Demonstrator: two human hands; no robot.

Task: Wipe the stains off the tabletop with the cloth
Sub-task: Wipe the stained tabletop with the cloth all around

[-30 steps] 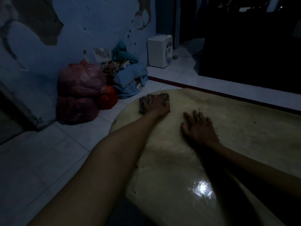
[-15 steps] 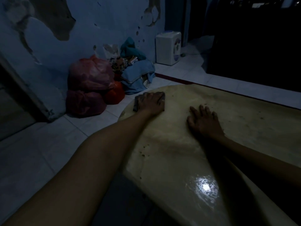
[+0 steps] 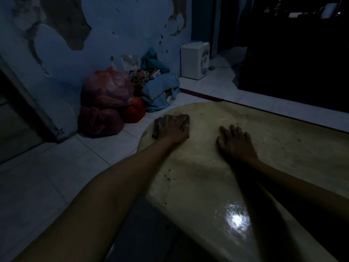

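At the far left a dark door frame [image 3: 32, 103] leans along the peeling blue wall [image 3: 113, 25]; no writing shows on either. Next come red plastic bags [image 3: 105, 103] heaped on the white tiled floor [image 3: 47, 167] against the wall; just to their right lies a pile of blue cloth and clothes [image 3: 160, 91], with no label that can be read. Further back stands a small white appliance [image 3: 195, 60] on the floor; a pale round mark sits on its side, too dim and small to read.

The pale yellowish surface [image 3: 207, 186] fills the lower right, its rounded end pointing toward the bags; dark specks of stain [image 3: 168, 178] dot it near the left edge, and a bright glare [image 3: 236, 220] shines close to the camera. The left hand [image 3: 174, 127] lies near the far rounded end of the surface, palm down on the dark cloth [image 3: 156, 127]; its fingers [image 3: 181, 120] are spread fairly straight and press the cloth flat, not curled round it; the cloth shows only at the hand's left side and far edge, close to the rim of the surface. The right hand [image 3: 236, 144] rests palm down on the bare surface, well apart from the cloth, fingers straight and slightly spread, holding nothing. At the far right stands a black, unlit area [image 3: 292, 53]; nothing legible there.
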